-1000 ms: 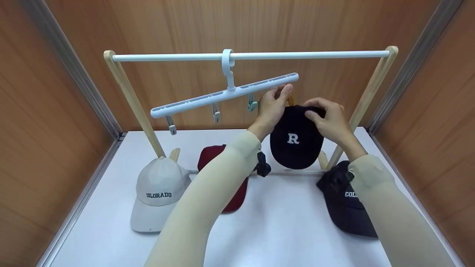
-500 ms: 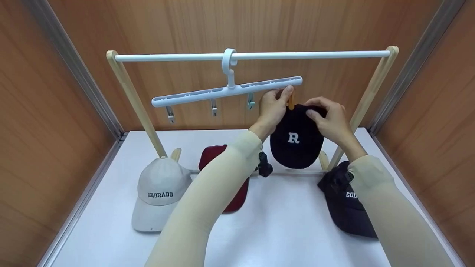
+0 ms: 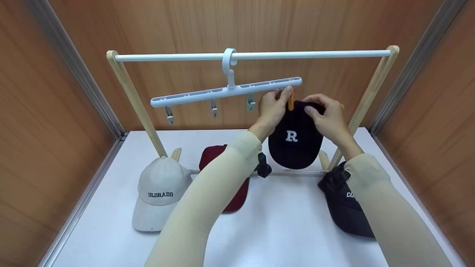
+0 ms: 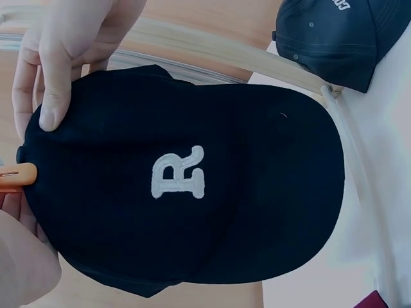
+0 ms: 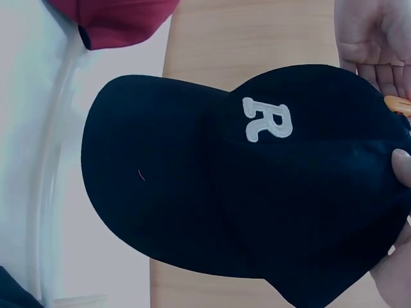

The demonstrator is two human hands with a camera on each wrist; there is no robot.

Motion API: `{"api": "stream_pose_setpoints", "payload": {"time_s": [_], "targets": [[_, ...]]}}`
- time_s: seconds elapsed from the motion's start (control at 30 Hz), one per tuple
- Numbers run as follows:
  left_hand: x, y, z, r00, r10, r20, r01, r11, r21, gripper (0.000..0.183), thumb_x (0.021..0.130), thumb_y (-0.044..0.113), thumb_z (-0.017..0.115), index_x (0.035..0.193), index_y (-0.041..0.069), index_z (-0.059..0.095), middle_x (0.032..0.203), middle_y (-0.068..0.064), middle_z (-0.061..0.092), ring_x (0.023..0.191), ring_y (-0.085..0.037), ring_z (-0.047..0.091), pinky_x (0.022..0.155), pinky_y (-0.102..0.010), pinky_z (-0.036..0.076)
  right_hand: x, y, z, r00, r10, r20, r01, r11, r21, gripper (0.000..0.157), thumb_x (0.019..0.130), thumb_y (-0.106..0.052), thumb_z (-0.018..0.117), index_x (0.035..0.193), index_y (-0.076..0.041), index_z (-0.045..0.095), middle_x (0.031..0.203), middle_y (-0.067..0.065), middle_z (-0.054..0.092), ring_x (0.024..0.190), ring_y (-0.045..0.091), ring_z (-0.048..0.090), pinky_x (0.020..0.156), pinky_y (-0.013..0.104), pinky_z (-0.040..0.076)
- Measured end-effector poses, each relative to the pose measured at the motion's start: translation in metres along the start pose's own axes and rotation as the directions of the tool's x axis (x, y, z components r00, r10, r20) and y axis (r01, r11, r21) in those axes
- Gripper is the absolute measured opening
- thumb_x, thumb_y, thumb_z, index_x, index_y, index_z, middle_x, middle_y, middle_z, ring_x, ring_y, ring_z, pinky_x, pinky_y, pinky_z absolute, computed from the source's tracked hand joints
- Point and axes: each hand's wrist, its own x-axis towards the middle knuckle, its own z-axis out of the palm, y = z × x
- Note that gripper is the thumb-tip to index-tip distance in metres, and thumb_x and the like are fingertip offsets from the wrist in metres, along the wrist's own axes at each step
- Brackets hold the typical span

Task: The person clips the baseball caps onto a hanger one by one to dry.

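Observation:
A black cap with a white R hangs brim down below the right end of a pale blue hanger. My right hand grips its crown, thumb on the front and fingers behind. At the top of the cap, my left hand pinches an orange clip under the hanger bar. The clip's lower end overlaps the cap's top edge, also in the left wrist view, where the clip lies over the cap. Whether its jaws grip the fabric I cannot tell.
The hanger hooks over a white rail on a wooden stand. Grey clips and a green clip dangle from it. On the white table lie a light grey cap, a dark red cap and a dark cap.
The hanger has tipped closer to level, its right end sinking and its left end rising. The black cap has moved slightly up, so its top now overlaps the orange clip.

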Motion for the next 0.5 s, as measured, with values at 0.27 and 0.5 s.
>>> {"api": "stream_pose_setpoints", "payload": {"time_s": [0.27, 0.5], "targets": [[-0.0038, -0.0026, -0.0033, 0.998, 0.037, 0.055, -0.036, 0.999, -0.016, 0.042, 0.111, 0.043, 0.055, 0.137, 0.013, 0.067, 0.127, 0.003, 0.069, 0.116, -0.009, 0.062, 0.104, -0.023, 0.050, -0.0024, -0.0001, -0.0016, 0.999, 0.027, 0.023, -0.026, 1.000, -0.004, 0.021, 0.103, -0.007, 0.070, 0.123, -0.010, 0.075, 0.117, 0.008, 0.075, 0.105, 0.013, 0.067, 0.092, 0.019, 0.051], [-0.0072, -0.0078, -0.0026, 0.996, 0.045, 0.076, -0.048, 0.998, 0.030, 0.044, 0.109, 0.046, 0.058, 0.139, 0.015, 0.067, 0.131, 0.005, 0.070, 0.120, -0.008, 0.063, 0.106, -0.023, 0.050, -0.0074, 0.0055, -0.0070, 0.996, 0.039, 0.075, -0.036, 0.999, -0.033, 0.024, 0.104, -0.010, 0.069, 0.128, -0.012, 0.072, 0.121, 0.007, 0.075, 0.109, 0.015, 0.067, 0.097, 0.021, 0.051]]}}
